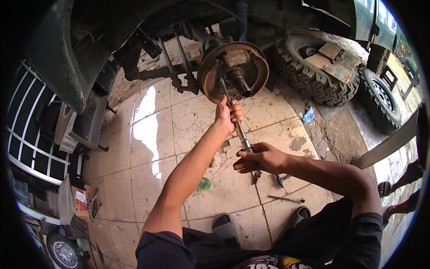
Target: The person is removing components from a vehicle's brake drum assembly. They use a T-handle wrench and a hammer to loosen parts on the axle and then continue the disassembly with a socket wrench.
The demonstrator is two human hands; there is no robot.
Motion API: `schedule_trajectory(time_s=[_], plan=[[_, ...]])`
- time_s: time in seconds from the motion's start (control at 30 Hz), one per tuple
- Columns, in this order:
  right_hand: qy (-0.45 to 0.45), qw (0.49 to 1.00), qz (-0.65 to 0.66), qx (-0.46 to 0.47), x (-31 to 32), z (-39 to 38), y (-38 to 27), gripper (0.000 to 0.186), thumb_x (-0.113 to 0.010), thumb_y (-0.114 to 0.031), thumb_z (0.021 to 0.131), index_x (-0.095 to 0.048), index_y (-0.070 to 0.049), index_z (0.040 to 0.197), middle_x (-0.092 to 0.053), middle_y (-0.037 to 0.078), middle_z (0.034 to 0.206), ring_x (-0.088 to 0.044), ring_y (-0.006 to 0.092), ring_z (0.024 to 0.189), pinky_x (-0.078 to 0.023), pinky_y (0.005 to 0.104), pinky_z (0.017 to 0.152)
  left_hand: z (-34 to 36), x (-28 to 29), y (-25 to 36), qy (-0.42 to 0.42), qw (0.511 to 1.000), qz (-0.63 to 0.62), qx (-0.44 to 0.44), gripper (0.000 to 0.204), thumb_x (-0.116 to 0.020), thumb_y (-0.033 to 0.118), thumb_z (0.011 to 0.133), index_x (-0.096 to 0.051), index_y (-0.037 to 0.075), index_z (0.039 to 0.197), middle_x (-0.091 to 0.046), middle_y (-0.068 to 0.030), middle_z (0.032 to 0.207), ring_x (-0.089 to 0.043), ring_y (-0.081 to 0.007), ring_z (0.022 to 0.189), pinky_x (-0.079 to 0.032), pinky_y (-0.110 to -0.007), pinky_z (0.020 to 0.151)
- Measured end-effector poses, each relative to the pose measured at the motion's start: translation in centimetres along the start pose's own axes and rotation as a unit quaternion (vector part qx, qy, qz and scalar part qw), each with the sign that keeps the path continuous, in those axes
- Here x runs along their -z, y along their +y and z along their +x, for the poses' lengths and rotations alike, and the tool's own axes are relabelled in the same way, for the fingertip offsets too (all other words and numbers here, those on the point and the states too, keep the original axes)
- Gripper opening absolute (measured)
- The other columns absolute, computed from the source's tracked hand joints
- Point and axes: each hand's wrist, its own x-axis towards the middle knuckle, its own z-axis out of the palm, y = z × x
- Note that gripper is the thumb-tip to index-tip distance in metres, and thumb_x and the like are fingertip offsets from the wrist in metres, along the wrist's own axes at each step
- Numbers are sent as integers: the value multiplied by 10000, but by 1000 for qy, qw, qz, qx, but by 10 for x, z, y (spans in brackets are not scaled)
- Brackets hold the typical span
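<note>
A long metal socket wrench extension (242, 134) slants from the rusty brake backing plate (206, 74) down toward me. Its far end meets the plate just left of the protruding axle spindle (241, 85); the exact fit there is too small to make out. My left hand (229, 117) is wrapped round the shaft close to the plate, with the thumb laid along it. At the near end, my right hand (265, 158) has its thumb and fingers closed about the tool's thicker end, and its palm side is partly hidden.
A large knobby tire (309, 85) with flattened cardboard (333, 62) lies at right, another wheel (380, 96) beyond. A blue rag (309, 114), a hammer-like tool (282, 180), a metal rod (286, 198) and a green bottle (204, 183) lie on cracked tiles. Another person's legs (405, 179) show at right.
</note>
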Motion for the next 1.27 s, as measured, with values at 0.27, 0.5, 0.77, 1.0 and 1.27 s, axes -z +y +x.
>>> schedule_trajectory(time_s=[0.27, 0.5, 0.77, 1.0, 1.27], plan=[[94, 986, -129, -36, -28, -8, -20, 312, -512, -259, 938, -490, 43, 1014, -626, 177, 929, -658, 233, 844, -544, 330, 662, -4, -6, 1, 62, 997, 48, -23, 465, -298, 535, 950, -404, 140, 728, -250, 64, 515, -197, -76, 401, -173, -230, 377], [71, 997, -32, 19, -12, -9, -8, 406, -570, -278, 909, -523, 95, 1062, -635, 180, 955, -658, 238, 857, -546, 322, 756, -7, 6, 6, -23, 999, 42, -11, 445, -328, 502, 951, -471, 113, 788, -370, 26, 566, -342, -107, 450, -309, -250, 431], [148, 976, -158, 26, -20, -11, -17, 402, -637, -267, 870, -549, 92, 1027, -646, 177, 914, -650, 185, 792, -525, 285, 677, -11, -7, 3, 51, 998, 21, -34, 436, -332, 472, 962, -510, 84, 876, -341, 37, 573, -300, -93, 445, -296, -240, 422], [32, 999, 14, 20, -13, -12, -14, 308, -562, -229, 918, -529, 43, 1058, -637, 156, 984, -636, 209, 895, -510, 320, 798, 1, -3, 3, -3, 999, -34, -7, 487, -222, 506, 968, -422, 119, 751, -236, 63, 512, -176, -69, 393, -167, -232, 367], [160, 961, -224, -24, -26, -11, -21, 441, -651, -301, 854, -544, 97, 1012, -652, 169, 890, -668, 207, 794, -546, 259, 698, -8, -12, -5, 87, 994, 63, -19, 447, -310, 524, 950, -441, 105, 864, -319, 29, 535, -266, -99, 423, -259, -245, 430]])
